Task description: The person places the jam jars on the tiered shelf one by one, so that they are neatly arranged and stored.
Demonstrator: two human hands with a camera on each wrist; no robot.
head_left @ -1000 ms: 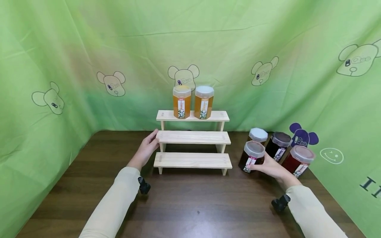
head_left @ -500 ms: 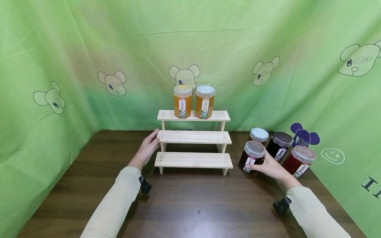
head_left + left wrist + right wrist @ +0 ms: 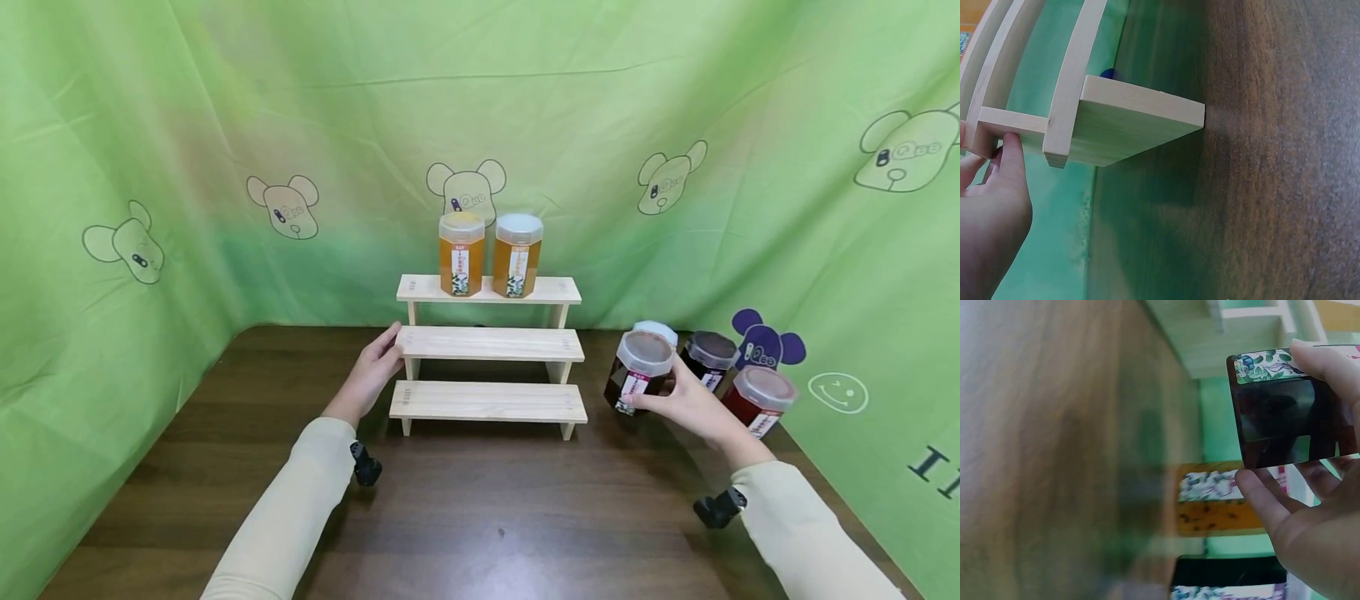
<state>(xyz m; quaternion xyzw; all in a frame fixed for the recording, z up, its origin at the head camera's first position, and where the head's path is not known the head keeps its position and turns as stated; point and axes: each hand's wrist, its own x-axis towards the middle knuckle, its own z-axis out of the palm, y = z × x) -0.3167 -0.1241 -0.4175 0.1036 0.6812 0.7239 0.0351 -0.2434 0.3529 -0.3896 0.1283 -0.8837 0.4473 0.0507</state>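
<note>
My left hand (image 3: 371,371) holds the left end of the middle step of a three-step wooden display rack (image 3: 487,343). In the left wrist view, fingers (image 3: 1013,159) reach up against the step's underside. My right hand (image 3: 697,408) grips a dark honey jar (image 3: 621,379) with a clear lid, thumb on its label side. The jar hangs slightly above the table, right of the rack. Seen from the right wrist, the dark jar's base (image 3: 1269,422) is off the tabletop. Two amber honey jars, one yellow-lidded (image 3: 461,262) and one white-lidded (image 3: 517,262), stand upright on the top step.
Behind the held jar stands a white-lidded amber jar (image 3: 656,328), mostly hidden. Near it are another dark jar (image 3: 708,354) and a red jar (image 3: 757,400). A green curtain (image 3: 337,167) encloses the brown table (image 3: 480,517) at the back and sides.
My right hand has lifted the dark jar off the table, and it now covers more of the white-lidded jar behind. The left hand stays on the rack.
</note>
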